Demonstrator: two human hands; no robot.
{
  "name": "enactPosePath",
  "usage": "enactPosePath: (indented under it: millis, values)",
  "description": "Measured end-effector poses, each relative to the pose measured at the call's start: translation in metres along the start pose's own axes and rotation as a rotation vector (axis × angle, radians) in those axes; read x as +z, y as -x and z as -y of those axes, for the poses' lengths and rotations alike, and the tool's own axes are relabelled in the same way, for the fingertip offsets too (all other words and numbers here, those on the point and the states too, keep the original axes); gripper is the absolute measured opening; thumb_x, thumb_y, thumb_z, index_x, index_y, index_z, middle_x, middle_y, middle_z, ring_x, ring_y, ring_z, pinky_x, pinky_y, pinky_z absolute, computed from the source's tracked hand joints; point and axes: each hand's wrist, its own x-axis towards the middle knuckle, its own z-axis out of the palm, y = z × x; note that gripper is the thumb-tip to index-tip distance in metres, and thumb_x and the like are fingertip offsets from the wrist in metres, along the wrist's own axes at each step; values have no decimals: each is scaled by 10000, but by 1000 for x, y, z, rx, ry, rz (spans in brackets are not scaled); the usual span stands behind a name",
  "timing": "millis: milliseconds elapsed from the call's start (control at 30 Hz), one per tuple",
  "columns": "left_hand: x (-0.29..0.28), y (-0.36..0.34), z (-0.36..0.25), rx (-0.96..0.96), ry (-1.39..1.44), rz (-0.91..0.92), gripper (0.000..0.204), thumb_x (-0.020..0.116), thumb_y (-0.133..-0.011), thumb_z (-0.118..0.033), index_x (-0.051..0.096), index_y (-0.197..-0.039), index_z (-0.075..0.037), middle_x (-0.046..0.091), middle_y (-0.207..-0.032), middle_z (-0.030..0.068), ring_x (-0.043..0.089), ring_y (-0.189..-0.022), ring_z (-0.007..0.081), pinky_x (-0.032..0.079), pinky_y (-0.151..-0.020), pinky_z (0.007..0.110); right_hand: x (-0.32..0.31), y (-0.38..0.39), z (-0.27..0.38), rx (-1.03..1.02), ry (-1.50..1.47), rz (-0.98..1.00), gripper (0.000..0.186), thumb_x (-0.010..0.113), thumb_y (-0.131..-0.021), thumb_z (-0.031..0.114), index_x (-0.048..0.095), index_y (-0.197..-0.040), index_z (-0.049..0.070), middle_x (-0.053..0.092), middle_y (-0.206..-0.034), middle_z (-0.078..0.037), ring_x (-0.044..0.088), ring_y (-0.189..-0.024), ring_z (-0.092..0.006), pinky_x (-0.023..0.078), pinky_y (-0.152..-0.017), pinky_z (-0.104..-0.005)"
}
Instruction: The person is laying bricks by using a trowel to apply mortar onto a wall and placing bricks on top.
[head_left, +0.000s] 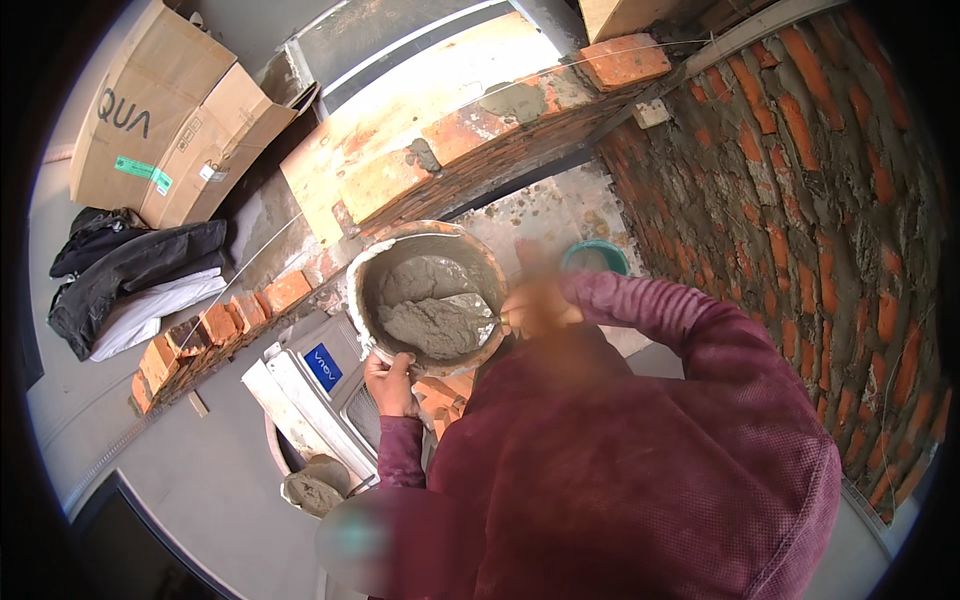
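A mortar-caked bucket (362,300) stands before me, part filled with wet grey mortar (420,325). My left hand (392,385) grips its near-left rim, thumb over the edge. Smeared by motion, my right hand (543,305) is closed at the bucket's right rim around the handle of a trowel (474,308). The trowel's blade lies in the mortar, partly covered by it. Maroon sleeves cover both my arms.
A low brick wall (440,145) runs behind the bucket; a rough, mortar-streaked brick wall (780,220) rises at right. Loose bricks (222,322), a cardboard box (165,120) and dark clothes (150,265) lie left. A teal bucket (597,257) and a small mortar container (318,485) stand nearby.
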Motion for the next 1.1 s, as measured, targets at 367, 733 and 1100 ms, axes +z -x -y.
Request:
enactPosePath:
  millis: [367,733,1100]
  values:
    - [59,-11,36,-94,144,-191,204,573,-760,89,555,-873,-80,574,-719,-22,482,-494,67,378,-418,215,-165,216,135,37,198,-347,355,633,-750,-42,560,-1096,-13,542,-626,-4,496,-413,-73,411,-362,-229]
    - [46,23,53,-211,147,-366,235,548,-745,90,568,-905,-82,603,-760,9,562,-525,104,493,-399,245,-230,247,121,116,1588,-1324,215,563,-796,42,508,-1004,63,613,-994,-155,617,-941,-360,502,-754,-489]
    - [45,31,49,-307,227,-440,324,594,-728,33,523,-978,-161,565,-747,-6,522,-547,103,555,-461,327,-187,179,11,-11,603,-1420,439,539,-898,387,560,-1036,-29,625,-894,-321,607,-897,-484,472,-776,-517]
